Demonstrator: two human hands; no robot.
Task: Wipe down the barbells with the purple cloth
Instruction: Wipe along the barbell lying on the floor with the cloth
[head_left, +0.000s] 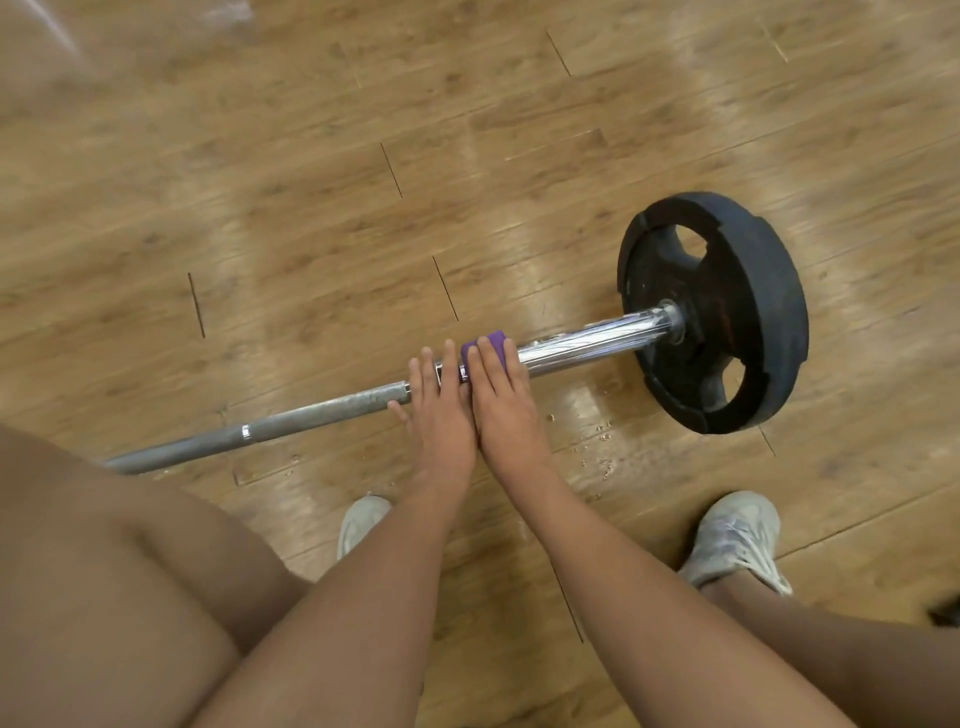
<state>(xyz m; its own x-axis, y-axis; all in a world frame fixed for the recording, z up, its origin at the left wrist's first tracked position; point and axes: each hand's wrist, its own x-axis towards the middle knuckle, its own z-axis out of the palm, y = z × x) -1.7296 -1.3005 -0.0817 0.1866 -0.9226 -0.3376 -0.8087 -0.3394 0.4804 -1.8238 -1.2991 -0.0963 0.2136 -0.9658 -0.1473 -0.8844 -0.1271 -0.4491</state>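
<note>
A barbell (322, 408) lies on the wooden floor, running from lower left to a black weight plate (727, 312) at the right. Its chrome sleeve (587, 343) shines beside the plate. A purple cloth (480, 348) is wrapped over the bar where shaft meets sleeve. My right hand (501, 400) lies on the cloth with fingers curved over it and the bar. My left hand (439, 410) sits right beside it, fingers over the bar and thumb under the shaft. Most of the cloth is hidden under my right hand.
Both my grey sneakers stand on the floor, one (361, 522) below the bar and one (737, 540) at lower right. My bare knee (119, 587) fills the lower left and covers the bar's left end. Small crumbs (597, 436) lie on the floor near the plate.
</note>
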